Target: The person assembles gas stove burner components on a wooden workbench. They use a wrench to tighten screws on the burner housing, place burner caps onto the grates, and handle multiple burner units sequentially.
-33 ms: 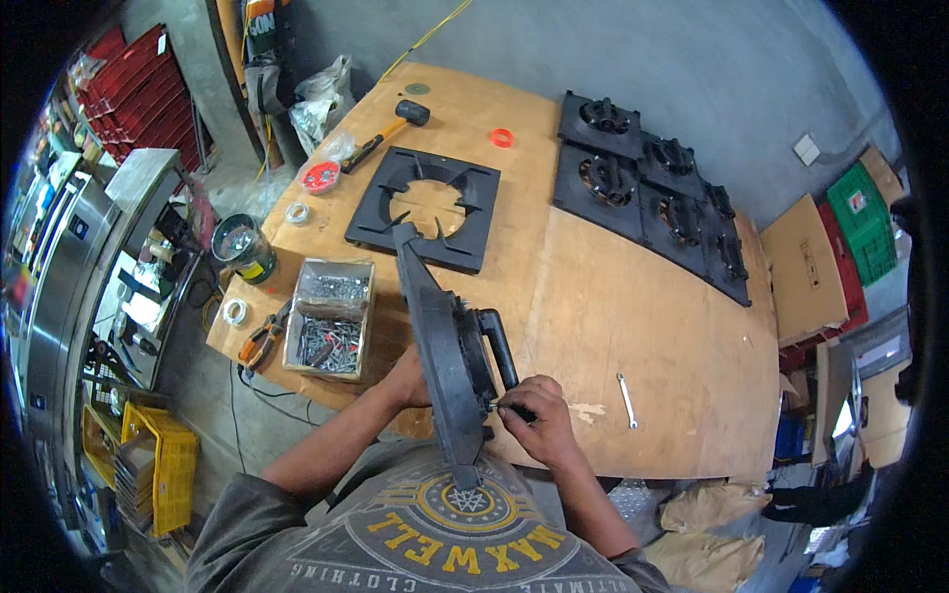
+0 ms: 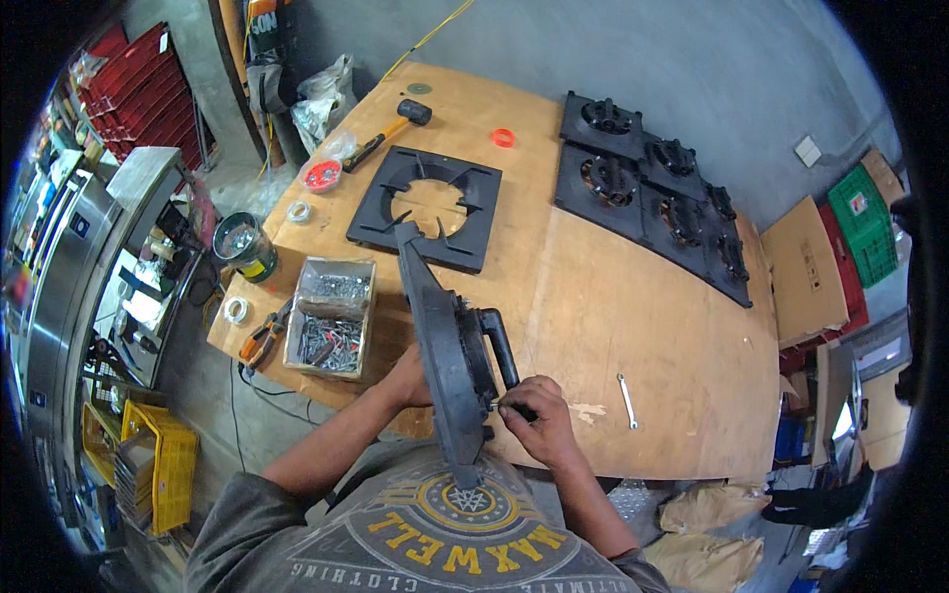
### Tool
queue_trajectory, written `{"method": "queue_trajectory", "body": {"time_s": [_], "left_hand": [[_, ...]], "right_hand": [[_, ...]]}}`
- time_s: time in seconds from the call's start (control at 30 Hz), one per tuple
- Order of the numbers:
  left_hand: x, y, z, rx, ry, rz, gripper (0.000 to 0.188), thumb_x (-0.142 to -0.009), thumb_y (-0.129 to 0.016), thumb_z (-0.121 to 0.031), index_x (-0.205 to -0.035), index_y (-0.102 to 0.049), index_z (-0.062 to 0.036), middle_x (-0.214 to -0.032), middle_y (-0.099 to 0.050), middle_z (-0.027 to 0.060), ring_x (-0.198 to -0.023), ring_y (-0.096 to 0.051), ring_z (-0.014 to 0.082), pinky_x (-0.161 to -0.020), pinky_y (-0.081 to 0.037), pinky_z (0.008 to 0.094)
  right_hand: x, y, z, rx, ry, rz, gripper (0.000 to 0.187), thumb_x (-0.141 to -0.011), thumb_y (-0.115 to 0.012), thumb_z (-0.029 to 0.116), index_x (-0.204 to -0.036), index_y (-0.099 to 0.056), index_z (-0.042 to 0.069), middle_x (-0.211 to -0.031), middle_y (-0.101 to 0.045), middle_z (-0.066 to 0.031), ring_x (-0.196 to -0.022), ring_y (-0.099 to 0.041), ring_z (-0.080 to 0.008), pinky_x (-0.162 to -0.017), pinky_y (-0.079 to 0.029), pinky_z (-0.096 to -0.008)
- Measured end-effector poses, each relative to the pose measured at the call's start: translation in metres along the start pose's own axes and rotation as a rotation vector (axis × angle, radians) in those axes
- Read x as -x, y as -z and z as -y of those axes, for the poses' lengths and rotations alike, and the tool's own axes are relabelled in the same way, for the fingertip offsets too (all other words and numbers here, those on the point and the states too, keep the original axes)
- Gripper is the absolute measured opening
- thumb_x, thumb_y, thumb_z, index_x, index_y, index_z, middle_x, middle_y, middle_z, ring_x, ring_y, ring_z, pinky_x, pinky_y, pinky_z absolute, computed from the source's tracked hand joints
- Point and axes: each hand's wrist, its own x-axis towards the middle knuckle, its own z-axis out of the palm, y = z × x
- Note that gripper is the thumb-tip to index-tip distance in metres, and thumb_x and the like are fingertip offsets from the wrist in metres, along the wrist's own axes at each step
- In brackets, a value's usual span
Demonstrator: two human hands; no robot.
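A square black gas stove grate (image 2: 432, 331) stands tilted on edge in front of my chest, its lower corner against my shirt. My left hand (image 2: 408, 380) grips it from the left side, with the fingertips hidden behind the plate. On its right face sit a round burner part (image 2: 476, 351) and a bent black pipe (image 2: 500, 348). My right hand (image 2: 541, 420) is closed in a pinch beside the burner's lower part, at a small silvery piece too small to name. Beyond lies another black grate (image 2: 474, 222), flat, with a round opening.
Several black grates with burners (image 2: 647, 183) lie at the table's far right. A wrench (image 2: 628, 400) rests at the right. Leftward are a box of screws (image 2: 331, 336), pliers (image 2: 261, 341), a dark tub (image 2: 243, 247), a red-filled bowl (image 2: 321, 177) and a mallet (image 2: 390, 131). An orange ring (image 2: 503, 137) lies behind.
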Motion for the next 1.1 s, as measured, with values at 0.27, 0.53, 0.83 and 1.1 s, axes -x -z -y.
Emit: {"method": "queue_trajectory", "body": {"time_s": [0.27,0.53,0.83,1.1], "left_hand": [[-0.012,0.006,-0.010,-0.150,-0.153,-0.160,0.041,-0.075,-0.074,-0.034,-0.107,-0.067,-0.0101,-0.111,-0.066,0.0139,-0.108,-0.060,0.0349,-0.096,-0.046,0.0455],[-0.006,0.005,0.003,-0.010,-0.013,0.019,0.038,-0.076,-0.073,-0.033,-0.107,-0.068,-0.0115,-0.110,-0.066,0.0116,-0.108,-0.060,0.0332,-0.096,-0.046,0.0450],[-0.008,0.002,0.007,-0.236,-0.095,0.022,0.038,-0.074,-0.074,-0.032,-0.105,-0.068,-0.0114,-0.110,-0.065,0.0115,-0.109,-0.059,0.0335,-0.097,-0.045,0.0452],[-0.013,-0.002,0.012,-0.258,-0.127,0.001,0.045,-0.072,-0.075,-0.033,-0.109,-0.065,-0.0090,-0.116,-0.061,0.0150,-0.116,-0.053,0.0388,-0.103,-0.039,0.0485]], "right_hand": [[-0.004,-0.011,0.000,-0.049,-0.080,-0.077,0.010,-0.079,-0.072,0.007,-0.089,-0.069,0.005,-0.089,-0.069,-0.0087,-0.090,-0.061,-0.0272,-0.085,-0.046,-0.0376],[-0.005,-0.010,0.006,-0.053,-0.096,-0.062,0.010,-0.078,-0.072,0.005,-0.088,-0.069,0.005,-0.088,-0.069,-0.0079,-0.091,-0.059,-0.0269,-0.084,-0.045,-0.0374],[-0.007,-0.010,0.007,0.057,-0.097,-0.064,0.006,-0.080,-0.071,0.007,-0.085,-0.070,0.005,-0.081,-0.066,-0.0086,-0.086,-0.058,-0.0279,-0.081,-0.044,-0.0379],[-0.004,-0.019,0.001,0.133,-0.212,-0.101,0.014,-0.087,-0.067,0.015,-0.088,-0.069,0.001,-0.104,-0.064,-0.0136,-0.097,-0.056,-0.0326,-0.086,-0.043,-0.0422]]}}
